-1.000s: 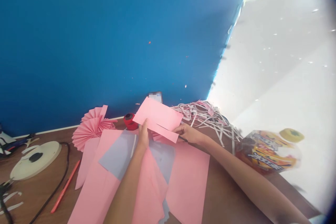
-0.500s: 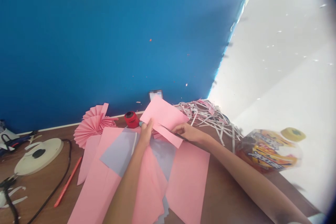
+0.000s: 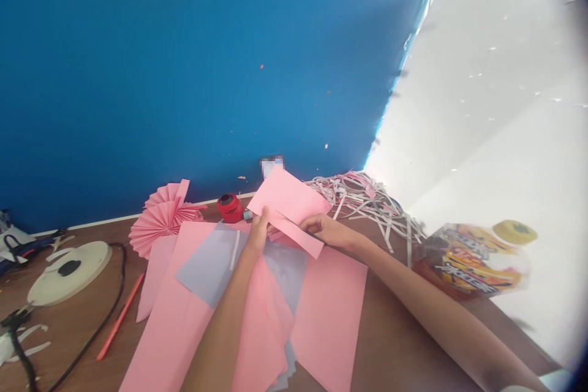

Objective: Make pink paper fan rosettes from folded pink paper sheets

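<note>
Head view showed large, flat pink paper sheets (image 3: 328, 318); above their far end, a smaller rectangular pink sheet (image 3: 287, 191) had shifted rightward within a second, its narrow strip (image 3: 299, 239) still attached, so the cut seemed unfinished. The left hand (image 3: 258, 235) pinched it; the right hand (image 3: 327, 230) gripped thin dark scissors (image 3: 314, 235), partly hidden.

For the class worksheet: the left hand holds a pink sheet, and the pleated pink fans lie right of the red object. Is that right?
Not quite: in the head view, the pleated pink fans lie left of the red object. The left hand does hold a pink sheet.
</note>
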`<state>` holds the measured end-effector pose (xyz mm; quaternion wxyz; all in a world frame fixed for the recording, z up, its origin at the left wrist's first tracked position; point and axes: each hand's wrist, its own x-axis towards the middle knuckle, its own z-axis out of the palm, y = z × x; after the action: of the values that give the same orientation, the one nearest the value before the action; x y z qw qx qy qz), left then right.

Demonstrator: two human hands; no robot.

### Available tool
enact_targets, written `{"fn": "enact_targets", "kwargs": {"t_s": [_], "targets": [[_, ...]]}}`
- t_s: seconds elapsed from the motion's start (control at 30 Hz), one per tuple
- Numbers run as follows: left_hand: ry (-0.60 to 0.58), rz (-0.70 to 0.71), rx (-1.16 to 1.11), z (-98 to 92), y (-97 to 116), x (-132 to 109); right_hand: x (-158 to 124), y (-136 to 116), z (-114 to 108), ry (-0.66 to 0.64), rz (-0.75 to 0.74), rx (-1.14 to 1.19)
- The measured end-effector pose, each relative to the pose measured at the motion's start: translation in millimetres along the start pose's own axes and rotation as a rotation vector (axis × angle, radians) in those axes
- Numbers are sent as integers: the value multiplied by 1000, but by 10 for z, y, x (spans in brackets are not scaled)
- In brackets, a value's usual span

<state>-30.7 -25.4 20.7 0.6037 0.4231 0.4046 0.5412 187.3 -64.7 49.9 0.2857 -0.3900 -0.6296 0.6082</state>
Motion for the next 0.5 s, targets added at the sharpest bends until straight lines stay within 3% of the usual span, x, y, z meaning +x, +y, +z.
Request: {"fn": "enact_targets", "kwargs": {"t_s": [0.3,0.5], "targets": [[-84,33,-16,19,17,-6,19,14,-10,45,-57,-40],[1,104,58,39,-9,25,-5,-12,-30,79,-79,-83]]}}
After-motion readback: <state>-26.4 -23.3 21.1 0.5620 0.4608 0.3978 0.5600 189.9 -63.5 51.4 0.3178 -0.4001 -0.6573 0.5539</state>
